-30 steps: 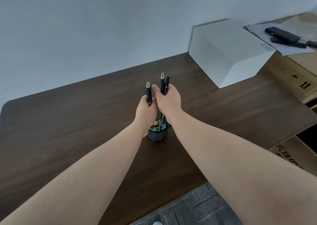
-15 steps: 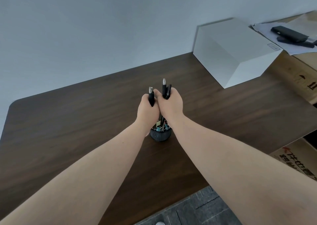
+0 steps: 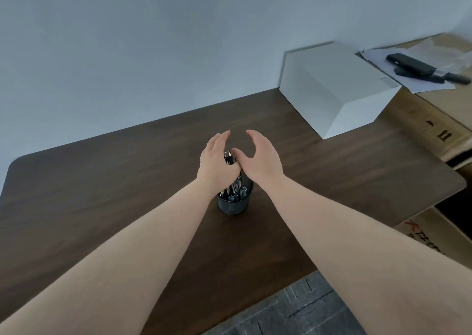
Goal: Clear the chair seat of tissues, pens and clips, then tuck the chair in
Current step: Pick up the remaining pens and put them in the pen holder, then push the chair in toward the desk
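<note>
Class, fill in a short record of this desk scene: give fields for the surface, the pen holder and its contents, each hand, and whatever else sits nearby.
surface: dark wooden desk
holder: dark mesh cup, upright near the middle of the desk
contents: pens standing in it, clips beside them
left hand: open, fingers spread, by the pen tops
right hand: open, next to the left
nearby: white box at the far right of the desk
beyond desk: cardboard boxes, papers and dark items on top
chair: not in view
</note>
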